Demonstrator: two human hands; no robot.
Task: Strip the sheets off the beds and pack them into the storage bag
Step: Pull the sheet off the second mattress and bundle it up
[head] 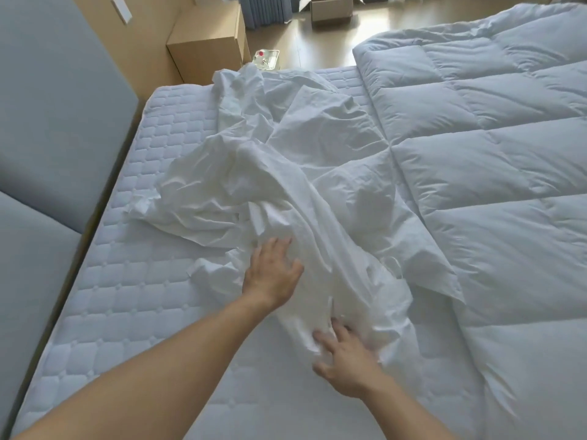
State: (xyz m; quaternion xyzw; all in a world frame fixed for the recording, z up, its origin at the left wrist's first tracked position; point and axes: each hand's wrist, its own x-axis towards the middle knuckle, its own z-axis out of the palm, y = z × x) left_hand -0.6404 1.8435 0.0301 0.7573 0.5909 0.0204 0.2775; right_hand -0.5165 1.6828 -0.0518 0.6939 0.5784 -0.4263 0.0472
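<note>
A white sheet [286, 173] lies crumpled in a long heap down the middle of the quilted mattress [133, 281], pulled free of the bed. My left hand [271, 273] rests flat on the near part of the heap with fingers spread. My right hand [344, 357] lies lower and closer to me, fingers spread on the sheet's near end. Neither hand grips the cloth. A clear plastic bag [266, 58] lies on the floor beyond the bed's far edge.
A thick white duvet [492, 154] covers the right half of the bed. A grey padded headboard [57, 122] runs along the left. A wooden bedside cabinet [206, 42] and an open cardboard box [332, 9] stand on the wooden floor beyond.
</note>
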